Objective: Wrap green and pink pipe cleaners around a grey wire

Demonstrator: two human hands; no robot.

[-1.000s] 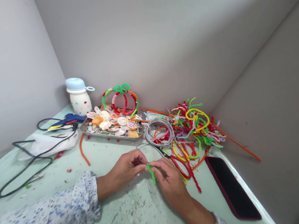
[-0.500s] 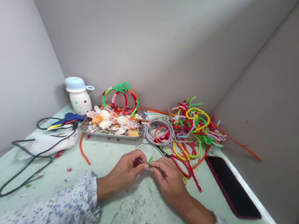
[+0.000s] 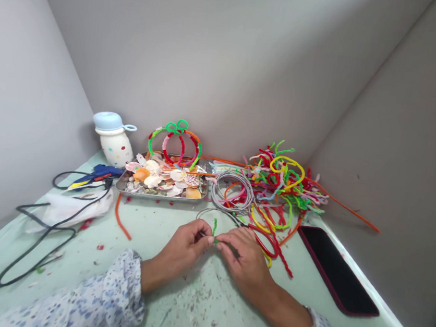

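Observation:
A short green pipe cleaner (image 3: 215, 226) is pinched between my two hands, with one end standing up. My left hand (image 3: 184, 244) closes thumb and forefinger on it. A thin grey wire (image 3: 212, 211) loops from the wire coil (image 3: 216, 197) down toward these left fingertips; its exact end is hidden. My right hand (image 3: 244, 256) pinches the pipe cleaner from the other side, fingertips almost touching the left ones. Just beyond the right hand lie scissors with red handles (image 3: 278, 246), partly covered by it.
A metal tray (image 3: 159, 196) of seashells holds two pipe-cleaner rings (image 3: 182, 149) at the back. Left are a white bottle (image 3: 115, 146), blue-handled pliers (image 3: 104, 171) and a black cable (image 3: 35, 263). Tangled pipe cleaners (image 3: 287, 179) and a phone (image 3: 337, 271) lie right.
The green pipe cleaner's free end now stands more upright above the fingertips. Both hands stay in nearly the same place, and the view has shifted very slightly.

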